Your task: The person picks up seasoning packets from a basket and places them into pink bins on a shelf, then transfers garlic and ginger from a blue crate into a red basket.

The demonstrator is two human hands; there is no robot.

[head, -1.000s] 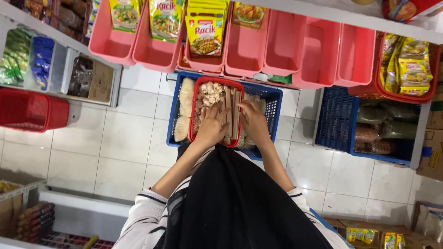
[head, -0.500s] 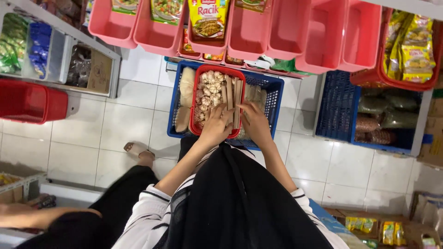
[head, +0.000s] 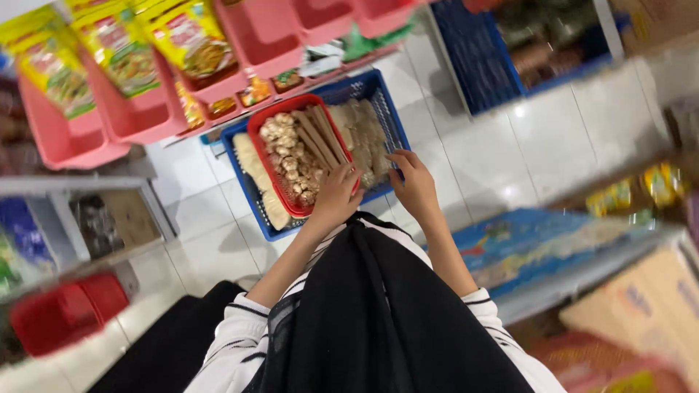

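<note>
Hands are both extended over 2 nested baskets on a white tiled floor. Left hand [head: 335, 196] rests on the near edge of the red basket [head: 256, 129], fingers curled over the rim; whether they grip it firmly cannot be told. Right hand [head: 413, 182] lies just beside it on the near right rim of the blue crate [head: 378, 87], fingers bent and loosely closed, holding nothing that can be made out.

Red basket sits inside the blue crate, toward its left and middle. It contains pale round lumps [head: 287, 156] on its left half and long brown sticks [head: 319, 137] on its right half. Pale flat packets [head: 364, 138] fill the crate to the right of the red basket.

Pink bins [head: 138, 120] hang on a shelf above the crate; 3 yellow pouches [head: 193, 40] stand in them. A second red basket [head: 62, 316] sits well apart at lower left, blurred.
</note>
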